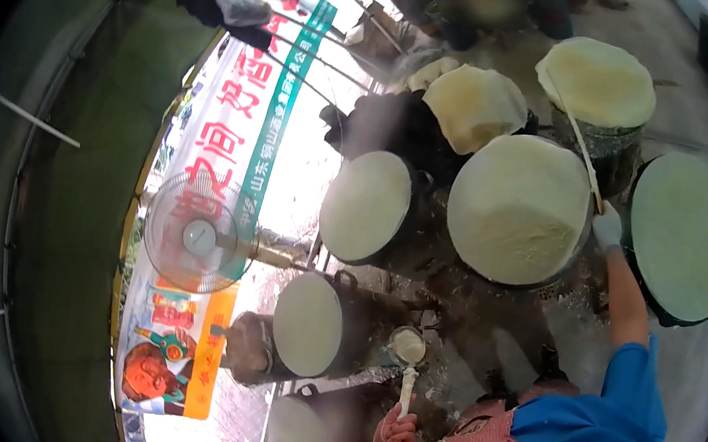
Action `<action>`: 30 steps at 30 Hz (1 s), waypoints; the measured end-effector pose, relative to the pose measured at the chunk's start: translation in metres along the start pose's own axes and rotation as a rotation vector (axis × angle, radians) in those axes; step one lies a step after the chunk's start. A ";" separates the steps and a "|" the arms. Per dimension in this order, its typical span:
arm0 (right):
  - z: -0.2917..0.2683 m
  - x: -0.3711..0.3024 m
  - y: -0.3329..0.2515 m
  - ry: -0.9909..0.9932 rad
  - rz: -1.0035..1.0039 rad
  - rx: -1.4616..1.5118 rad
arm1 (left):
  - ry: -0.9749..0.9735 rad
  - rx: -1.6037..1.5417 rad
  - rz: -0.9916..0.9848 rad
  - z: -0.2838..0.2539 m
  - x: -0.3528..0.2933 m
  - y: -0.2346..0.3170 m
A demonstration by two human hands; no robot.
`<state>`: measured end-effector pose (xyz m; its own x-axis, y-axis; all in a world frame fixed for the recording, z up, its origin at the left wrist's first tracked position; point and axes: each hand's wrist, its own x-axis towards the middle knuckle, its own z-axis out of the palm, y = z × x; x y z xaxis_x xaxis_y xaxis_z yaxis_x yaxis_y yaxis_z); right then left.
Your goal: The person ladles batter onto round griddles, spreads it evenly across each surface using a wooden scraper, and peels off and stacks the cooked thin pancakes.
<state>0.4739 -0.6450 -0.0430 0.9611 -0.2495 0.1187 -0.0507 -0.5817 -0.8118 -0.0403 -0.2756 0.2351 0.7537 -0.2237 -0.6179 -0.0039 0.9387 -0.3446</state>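
Observation:
My left hand (398, 432), bare, is wrapped round the pale handle of a ladle (406, 346); pale batter shows in its cup. In a white glove, my right hand (608, 226) grips a long thin spatula (581, 144) that slants up and left over the far pancake (600, 82). That pancake rests on a dark drum-like stand. Left of my gloved hand lies a big round pancake (519, 207), rough and creased on its lower half. To the right, a pale green-tinted pancake (684, 238) covers a dark round griddle.
More griddles with pale rounds stand on the left, among them one griddle round (365, 206) and a nearer griddle round (308, 324). A folded pancake (475, 105) lies on dark cloth. A caged fan (200, 236) stands before a printed banner (269, 156) at the left.

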 end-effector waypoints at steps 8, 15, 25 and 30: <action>0.083 -0.284 -0.113 -0.291 -0.099 -0.105 | -0.046 -0.220 0.117 -0.051 -0.051 0.043; 0.219 -0.285 -0.274 -0.552 -0.198 0.276 | -0.083 0.033 -0.179 -0.202 -0.069 0.175; 0.196 -0.392 -0.333 -1.338 -0.303 0.246 | -0.108 -0.025 0.515 -0.171 -0.107 0.101; 0.233 -0.429 -0.363 -1.730 -0.681 -0.041 | -0.280 -0.537 0.701 -0.188 -0.073 0.026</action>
<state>0.1429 -0.1463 0.0672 -0.0118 0.9581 -0.2861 0.4340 -0.2528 -0.8647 -0.2191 -0.2846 0.1381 0.5953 0.4864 -0.6395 -0.7701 0.5726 -0.2814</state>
